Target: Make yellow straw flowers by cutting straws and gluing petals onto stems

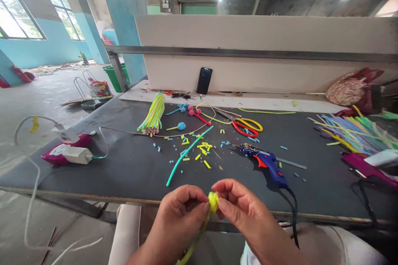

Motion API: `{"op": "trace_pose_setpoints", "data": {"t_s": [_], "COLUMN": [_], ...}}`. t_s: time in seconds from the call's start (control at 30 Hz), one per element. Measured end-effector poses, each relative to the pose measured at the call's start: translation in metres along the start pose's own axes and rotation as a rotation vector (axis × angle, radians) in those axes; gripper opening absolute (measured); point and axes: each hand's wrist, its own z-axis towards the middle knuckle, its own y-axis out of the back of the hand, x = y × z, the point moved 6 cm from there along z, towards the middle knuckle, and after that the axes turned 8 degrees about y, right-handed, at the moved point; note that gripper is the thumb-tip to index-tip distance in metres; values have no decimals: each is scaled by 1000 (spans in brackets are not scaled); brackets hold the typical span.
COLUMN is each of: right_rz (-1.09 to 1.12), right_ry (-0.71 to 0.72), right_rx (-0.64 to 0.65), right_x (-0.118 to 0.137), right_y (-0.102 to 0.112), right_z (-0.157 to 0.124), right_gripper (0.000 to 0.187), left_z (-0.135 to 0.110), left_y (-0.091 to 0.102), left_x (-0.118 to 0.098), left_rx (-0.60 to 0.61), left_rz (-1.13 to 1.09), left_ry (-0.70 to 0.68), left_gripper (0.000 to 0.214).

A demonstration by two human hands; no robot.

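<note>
Between my two hands, at the table's front edge, is a small yellow fuzzy flower [213,203] with a yellow stem [196,243] trailing down past my left wrist. My left hand [183,211] pinches it from the left, thumb and forefinger closed where flower and stem meet. From the other side, my right hand [239,205] grips the flower's edge between thumb and fingers; its other fingertips are partly hidden. Ahead on the table lie a turquoise fuzzy stem [189,156] and several cut yellow bits [205,148].
A blue glue gun [270,163] lies right of centre, its cord over the front edge. Behind it are red-and-yellow scissors [247,126]. Finished blue [181,126] and pink flowers [199,112], a bundle of stems [154,112], a phone [204,80] and power strips [66,151] surround them.
</note>
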Motion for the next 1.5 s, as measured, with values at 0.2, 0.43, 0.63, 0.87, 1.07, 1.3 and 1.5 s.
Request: {"op": "trace_pose_setpoints", "data": {"t_s": [0.2,0.43,0.63,0.87,1.07,1.3,1.5], "right_rz": [-182,-55,-28,-31,-164,-301,-197], "right_ry": [33,-20,-61,-50,-7,17,-8], "right_rx": [114,-24,-14,46,98,42,204], "right_x": [3,5,4,7,7,-1,2], "right_y": [5,11,5,1,-1,-1,-4], "right_z": [2,1,2,3,6,6,2], "right_gripper": [24,16,15,18,9,8,19], "left_z": [3,-3,-7,-7,-5,-5,1], "left_y": [-2,-11,-11,-10,-10,-11,-16], "left_x": [4,7,-12,-11,-14,-11,9], "left_rx": [100,175,-1,-26,-42,-32,124], "left_rz": [-136,-330,132,217,270,292,-273], "left_ry": [117,68,-279,-254,-260,-215,222], "left_gripper": [13,24,17,10,9,11,11]}}
